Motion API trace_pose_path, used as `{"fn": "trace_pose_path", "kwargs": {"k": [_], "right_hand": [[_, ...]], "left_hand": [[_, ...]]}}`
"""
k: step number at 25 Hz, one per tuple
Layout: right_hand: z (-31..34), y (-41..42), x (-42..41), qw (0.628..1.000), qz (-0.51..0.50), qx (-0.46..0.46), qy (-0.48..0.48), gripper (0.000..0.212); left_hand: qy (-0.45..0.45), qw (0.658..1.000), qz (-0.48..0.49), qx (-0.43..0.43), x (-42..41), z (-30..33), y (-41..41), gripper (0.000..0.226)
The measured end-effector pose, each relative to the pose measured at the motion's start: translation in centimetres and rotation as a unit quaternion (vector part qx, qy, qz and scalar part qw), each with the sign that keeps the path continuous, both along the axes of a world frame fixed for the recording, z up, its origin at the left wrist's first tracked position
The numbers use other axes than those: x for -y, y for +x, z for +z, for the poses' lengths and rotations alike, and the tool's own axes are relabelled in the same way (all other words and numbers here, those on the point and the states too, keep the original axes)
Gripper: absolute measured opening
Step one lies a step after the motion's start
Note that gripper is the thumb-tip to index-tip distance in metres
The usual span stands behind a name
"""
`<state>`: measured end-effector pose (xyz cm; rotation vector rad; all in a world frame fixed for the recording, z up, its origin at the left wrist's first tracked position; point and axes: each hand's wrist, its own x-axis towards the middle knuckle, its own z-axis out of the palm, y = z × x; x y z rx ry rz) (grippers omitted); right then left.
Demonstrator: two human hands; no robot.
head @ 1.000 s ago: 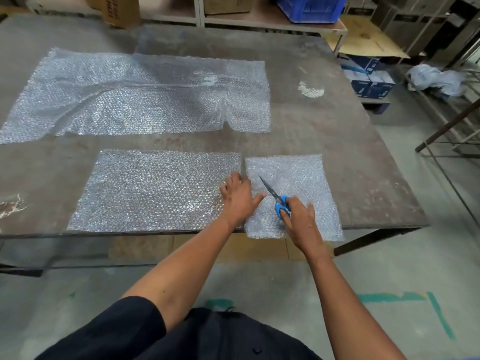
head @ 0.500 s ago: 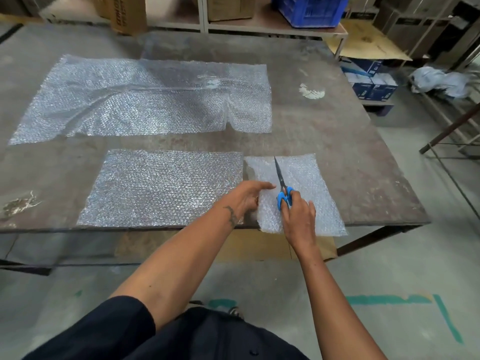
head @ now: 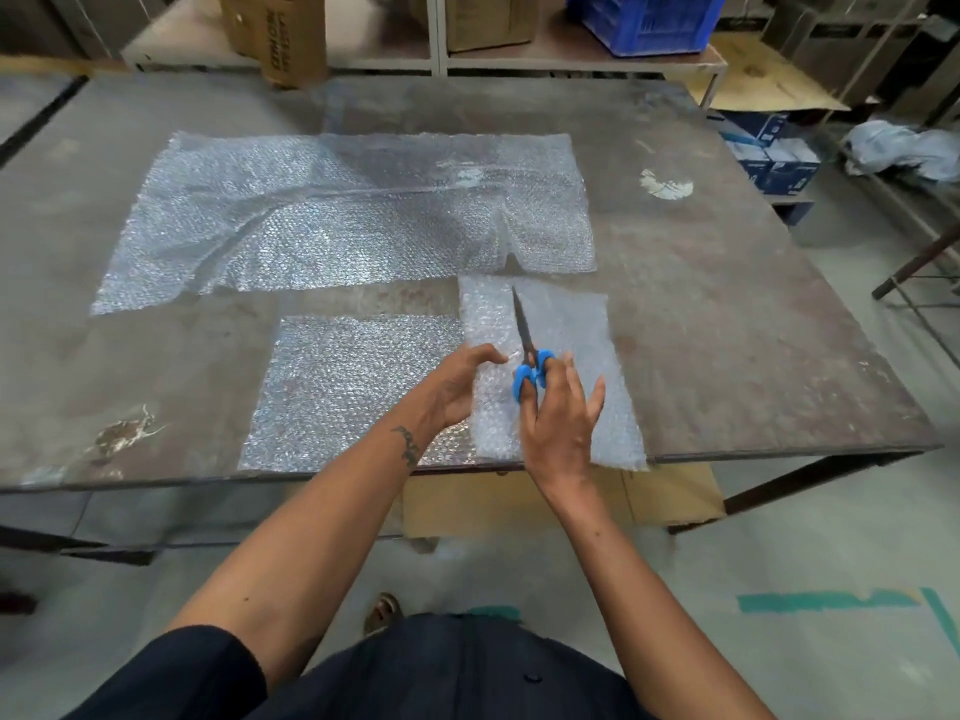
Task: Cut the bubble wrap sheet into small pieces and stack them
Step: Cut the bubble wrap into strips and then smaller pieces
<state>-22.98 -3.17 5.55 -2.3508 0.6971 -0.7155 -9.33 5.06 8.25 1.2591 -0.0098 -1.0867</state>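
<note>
While my right hand (head: 558, 413) gripped the blue-handled scissors (head: 530, 356) with a finger through the loops, the blades closed and pointing away toward the far edge of the table (head: 753, 314), my left hand (head: 457, 384) curled around the left edge of the small cut piece (head: 566, 330), thumb and fingertips pinching it so it would not slide on the worn metal top. That small cut piece lay at the near edge, toward the right, its near end hanging slightly over the lip, and I judged it was being steadied either for another cut or for squaring up as the base of the stack. Just to its left, touching or nearly so (I could not tell which), lay the medium sheet (head: 353, 387), also flush against the near edge, handy for the next cuts. The large uncut sheet (head: 337, 220) sprawled across the middle of the table, kept out of the way. Beyond the far edge stood a cardboard box (head: 280, 33) with printing on its side, too blurred to read, and a blue crate (head: 644, 18) whose lettering I could not make out either.
</note>
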Motion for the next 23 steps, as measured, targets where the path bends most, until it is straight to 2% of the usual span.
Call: {"fn": "trace_pose_path", "kwargs": {"k": [2,5,8,9,12,14,16,17,19,21,23], "right_hand": [[-0.6,1.3,-2.3,0.999,0.026,-0.04,0.018,0.041],[-2.3,3.3,-5.0,0.989,0.051,-0.123,0.062,0.042],[-4.1,4.1,-6.3,0.977,0.058,-0.196,0.062,0.04],[-4.5,4.2,-6.7,0.975,0.059,-0.207,0.051,0.039],[-5.0,4.6,-7.5,0.975,0.056,-0.212,0.02,0.037],[-5.1,5.0,-7.8,0.975,0.052,-0.217,0.021,0.037],[-5.3,5.1,-8.0,0.97,0.047,-0.238,0.012,0.036],[-5.5,5.1,-8.0,0.967,0.045,-0.25,-0.002,0.035],[-5.8,5.1,-8.1,0.965,0.046,-0.258,-0.024,0.034],[-5.7,5.3,-8.3,0.969,0.051,-0.238,-0.034,0.035],[-5.5,5.4,-8.8,0.977,0.065,-0.202,-0.033,0.036]], "left_hand": [[0.014,1.0,0.006,-0.002,-2.4,-2.0,2.0,0.057],[0.073,0.997,0.0,0.031,-5.1,-4.2,4.8,0.062],[0.114,0.986,-0.016,0.119,-6.6,-5.5,6.4,0.028],[0.109,0.985,-0.004,0.135,-7.0,-6.0,6.8,0.026],[0.093,0.974,0.002,0.205,-7.8,-6.3,7.4,0.046],[0.182,0.918,-0.032,0.351,-8.0,-6.5,7.7,0.065],[0.265,0.817,-0.03,0.51,-8.5,-6.8,7.5,0.081],[0.285,0.768,-0.032,0.572,-8.9,-6.9,7.2,0.08],[0.302,0.702,-0.078,0.64,-10.1,-8.3,6.8,0.066],[0.318,0.66,-0.165,0.66,-11.6,-9.9,6.6,0.058],[0.319,0.624,-0.215,0.68,-12.8,-11.2,6.7,0.063]]}}
